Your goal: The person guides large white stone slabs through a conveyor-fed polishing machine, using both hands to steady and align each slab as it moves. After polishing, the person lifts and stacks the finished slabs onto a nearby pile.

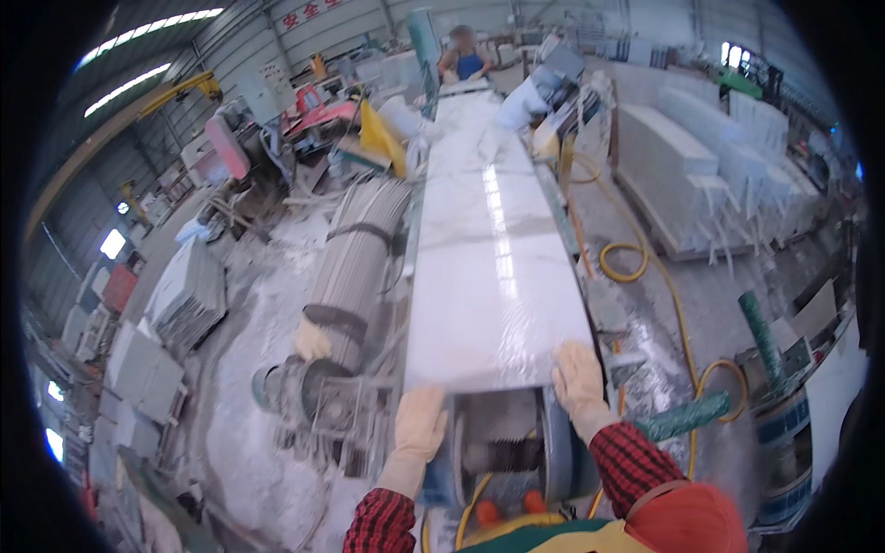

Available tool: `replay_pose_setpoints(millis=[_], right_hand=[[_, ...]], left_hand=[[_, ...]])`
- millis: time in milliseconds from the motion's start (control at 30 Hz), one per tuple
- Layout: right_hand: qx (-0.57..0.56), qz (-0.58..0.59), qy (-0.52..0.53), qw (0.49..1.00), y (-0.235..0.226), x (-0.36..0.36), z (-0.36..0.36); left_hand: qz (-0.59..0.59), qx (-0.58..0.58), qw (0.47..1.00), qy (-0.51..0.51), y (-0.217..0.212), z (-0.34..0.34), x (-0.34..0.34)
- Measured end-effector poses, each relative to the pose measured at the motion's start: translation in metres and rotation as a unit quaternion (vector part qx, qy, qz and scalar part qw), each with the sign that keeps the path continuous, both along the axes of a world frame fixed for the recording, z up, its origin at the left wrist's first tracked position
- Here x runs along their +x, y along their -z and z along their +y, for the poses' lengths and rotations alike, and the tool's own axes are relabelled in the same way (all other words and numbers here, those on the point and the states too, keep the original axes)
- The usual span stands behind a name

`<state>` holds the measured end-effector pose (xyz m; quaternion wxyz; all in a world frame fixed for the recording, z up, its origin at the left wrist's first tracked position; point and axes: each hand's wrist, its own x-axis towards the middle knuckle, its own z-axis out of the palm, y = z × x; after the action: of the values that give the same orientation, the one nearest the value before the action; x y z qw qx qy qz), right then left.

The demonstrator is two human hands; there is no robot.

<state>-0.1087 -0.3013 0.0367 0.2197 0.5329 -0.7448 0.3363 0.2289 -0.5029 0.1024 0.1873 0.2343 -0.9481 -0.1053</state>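
Note:
A long white polished stone slab (493,276) lies wet on a conveyor line running away from me. My left hand (420,422), in a cream work glove, presses against the slab's near left corner from below the edge. My right hand (579,376), also gloved, rests on the slab's near right corner. Both sleeves are red and black plaid. Under the slab's end sits a blue roller machine (502,452). Another person (464,57) in a blue top stands at the far end of the line.
A ribbed grey drum with a motor (355,267) lies left of the line. Stacked stone slabs (184,295) stand at left and cut white blocks (701,166) at right. Yellow hoses (636,263) loop over the wet floor on the right, beside a green pipe (682,417).

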Motion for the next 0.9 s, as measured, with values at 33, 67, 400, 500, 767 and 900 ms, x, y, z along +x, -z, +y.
replay_pose_setpoints(millis=[33,67,400,500,767,900], right_hand=[[0.038,-0.011,-0.002,0.999,-0.006,0.000,0.002],[0.046,-0.009,-0.004,0.999,-0.011,-0.008,0.001],[0.090,-0.049,-0.016,0.995,-0.043,0.006,-0.005],[0.062,0.001,0.002,0.998,-0.043,0.004,-0.001],[0.038,-0.040,-0.042,0.998,-0.044,-0.002,-0.004],[0.179,-0.085,-0.078,0.977,-0.045,-0.031,-0.003]], left_hand=[[0.009,-0.010,1.000,-0.003,0.002,-0.018,-0.012],[0.021,-0.016,1.000,-0.007,0.011,-0.033,-0.027],[0.055,-0.038,0.998,-0.014,0.026,-0.059,-0.047],[0.061,-0.046,0.997,-0.012,0.021,-0.056,-0.057],[0.081,-0.073,0.994,-0.016,0.017,-0.056,-0.059],[0.096,-0.059,0.994,-0.014,0.015,-0.054,-0.059]])
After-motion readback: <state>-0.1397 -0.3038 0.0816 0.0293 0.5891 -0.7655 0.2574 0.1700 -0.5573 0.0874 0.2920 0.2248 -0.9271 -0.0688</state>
